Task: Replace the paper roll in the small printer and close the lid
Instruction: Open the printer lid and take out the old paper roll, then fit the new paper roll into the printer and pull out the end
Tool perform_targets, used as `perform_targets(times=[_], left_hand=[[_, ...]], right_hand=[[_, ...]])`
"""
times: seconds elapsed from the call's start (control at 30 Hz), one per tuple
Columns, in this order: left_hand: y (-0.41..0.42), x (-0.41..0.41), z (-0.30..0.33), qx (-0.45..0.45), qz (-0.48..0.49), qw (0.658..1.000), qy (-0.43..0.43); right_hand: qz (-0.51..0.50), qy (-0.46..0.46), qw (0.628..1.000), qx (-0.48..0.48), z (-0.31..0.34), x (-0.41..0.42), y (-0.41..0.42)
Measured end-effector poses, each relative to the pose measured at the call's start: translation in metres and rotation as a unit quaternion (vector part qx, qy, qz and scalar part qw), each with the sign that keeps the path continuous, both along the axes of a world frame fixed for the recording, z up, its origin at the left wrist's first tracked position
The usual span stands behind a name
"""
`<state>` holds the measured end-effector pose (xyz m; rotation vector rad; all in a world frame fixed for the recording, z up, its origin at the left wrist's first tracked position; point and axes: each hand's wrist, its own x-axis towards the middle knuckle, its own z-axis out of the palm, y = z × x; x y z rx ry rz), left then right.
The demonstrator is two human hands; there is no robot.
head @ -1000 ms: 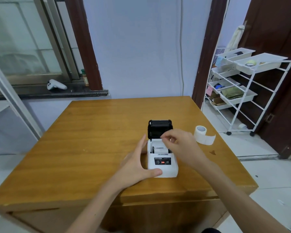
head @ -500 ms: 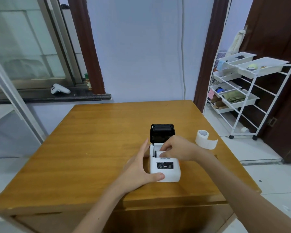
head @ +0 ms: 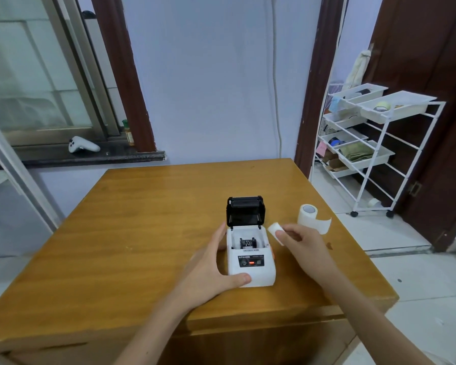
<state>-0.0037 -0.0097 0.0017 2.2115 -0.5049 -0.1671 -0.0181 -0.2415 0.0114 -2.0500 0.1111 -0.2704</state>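
A small white printer [head: 250,264] stands on the wooden table [head: 142,233], its black lid [head: 245,210] tipped up at the back. The paper bay [head: 248,242] lies bare, showing a dark mechanism inside. My left hand [head: 208,272] grips the printer's left side, thumb on its front corner. To the right of the bay, my right hand [head: 300,245] pinches a small white paper roll [head: 275,230] above the table. A second, larger white paper roll [head: 308,214] lies on the table further right, a loose strip trailing from it.
The table's right edge runs close beside the larger roll. A white wire shelf cart [head: 374,143] with trays stands on the floor at right. On the dark window sill at left rest a white controller [head: 82,146] and a small bottle [head: 129,133].
My right hand has lifted the small roll out of the printer's bay and moved it to the right. The left hand keeps its hold on the printer.
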Motion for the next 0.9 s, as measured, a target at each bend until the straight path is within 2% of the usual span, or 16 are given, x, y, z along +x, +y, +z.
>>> perform_targets(times=[0.1,0.3,0.4,0.5,0.63,0.7,0.8,0.9], left_hand=[[-0.001,0.0,0.0,-0.003,0.0,1.0,0.005],[0.0,0.0,-0.001,-0.003,0.006,1.0,0.012],[0.0,0.0,0.0,0.003,0.011,1.0,0.013],[0.0,-0.001,0.0,0.008,0.011,1.0,0.016],[0.0,-0.001,0.0,0.013,0.017,1.0,0.022],[-0.001,-0.001,0.001,0.014,0.017,1.0,0.022],[-0.001,-0.001,0.0,0.016,0.019,0.999,0.02],[-0.001,-0.001,0.0,0.017,0.015,1.0,0.018]], right_hand=[[-0.055,0.012,0.991,-0.121,-0.012,0.0,-0.008],[-0.062,0.015,0.963,-0.261,-0.023,0.004,-0.004],[-0.064,0.012,0.959,-0.275,-0.022,0.004,-0.001],[-0.085,-0.047,0.958,-0.271,-0.015,0.008,-0.005],[-0.184,-0.116,0.915,-0.339,0.008,0.023,-0.024],[-0.192,-0.053,0.902,-0.382,0.018,0.033,-0.035],[-0.116,0.109,0.903,-0.4,0.028,0.048,-0.048],[-0.077,0.133,0.912,-0.381,0.029,0.057,-0.056]])
